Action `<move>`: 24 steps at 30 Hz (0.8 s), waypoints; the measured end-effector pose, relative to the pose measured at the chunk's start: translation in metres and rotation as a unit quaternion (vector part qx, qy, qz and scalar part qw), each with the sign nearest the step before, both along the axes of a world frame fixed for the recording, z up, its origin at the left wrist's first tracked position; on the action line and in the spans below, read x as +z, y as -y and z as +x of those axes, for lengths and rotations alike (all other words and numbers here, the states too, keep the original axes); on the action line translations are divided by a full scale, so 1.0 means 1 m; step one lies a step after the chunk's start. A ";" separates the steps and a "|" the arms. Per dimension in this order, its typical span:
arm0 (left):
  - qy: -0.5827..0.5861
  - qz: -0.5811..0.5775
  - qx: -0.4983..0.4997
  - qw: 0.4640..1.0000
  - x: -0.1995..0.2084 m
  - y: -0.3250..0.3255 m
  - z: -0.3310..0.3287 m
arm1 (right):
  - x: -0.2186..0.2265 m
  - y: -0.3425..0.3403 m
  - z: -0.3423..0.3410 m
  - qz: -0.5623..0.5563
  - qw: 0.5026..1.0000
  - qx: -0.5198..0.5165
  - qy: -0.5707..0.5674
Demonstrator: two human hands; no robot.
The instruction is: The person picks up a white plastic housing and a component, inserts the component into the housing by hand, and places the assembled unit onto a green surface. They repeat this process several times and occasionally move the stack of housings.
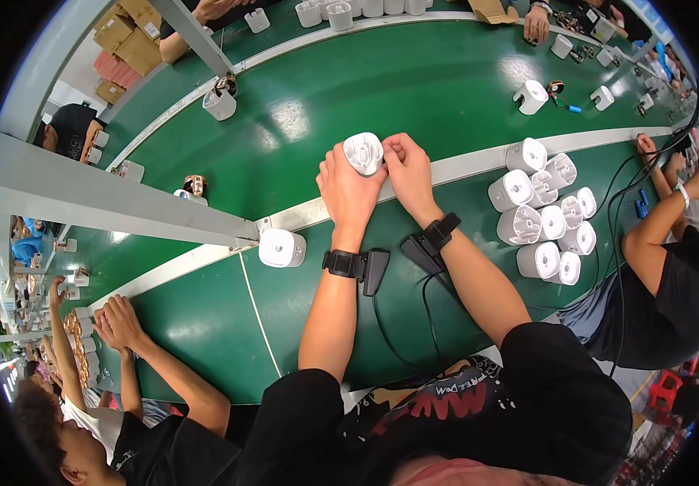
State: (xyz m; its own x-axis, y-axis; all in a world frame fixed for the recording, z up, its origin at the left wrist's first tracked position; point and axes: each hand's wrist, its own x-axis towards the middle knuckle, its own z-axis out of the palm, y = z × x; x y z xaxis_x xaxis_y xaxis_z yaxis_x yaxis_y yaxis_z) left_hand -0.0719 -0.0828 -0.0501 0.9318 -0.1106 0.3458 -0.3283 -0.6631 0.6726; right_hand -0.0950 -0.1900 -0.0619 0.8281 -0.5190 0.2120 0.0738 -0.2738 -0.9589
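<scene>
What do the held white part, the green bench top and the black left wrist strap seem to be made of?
White part: likely moulded plastic, smooth; thin walls and inner ribs suggest this.
Green bench top: perhaps vinyl or rubber sheeting, semi-gloss; it shows soft highlights.
Wrist strap: maybe fabric or rubber, fairly dull; it wraps the wrist closely.

The housing (363, 154) is white, the worktop (280, 296) green, the shirt (438, 409) black with red print.
</scene>
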 end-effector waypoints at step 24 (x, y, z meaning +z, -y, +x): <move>-0.021 -0.005 0.011 1.000 -0.001 -0.004 0.001 | 0.001 -0.001 0.001 0.015 1.000 0.013 -0.014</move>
State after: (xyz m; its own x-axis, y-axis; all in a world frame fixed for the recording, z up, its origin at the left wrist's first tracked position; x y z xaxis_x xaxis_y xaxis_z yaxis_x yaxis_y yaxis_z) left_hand -0.0714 -0.0792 -0.0511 0.9475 -0.0869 0.3078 -0.2857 -0.6625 0.6925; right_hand -0.0941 -0.1891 -0.0605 0.8470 -0.5023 0.1737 0.0545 -0.2431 -0.9685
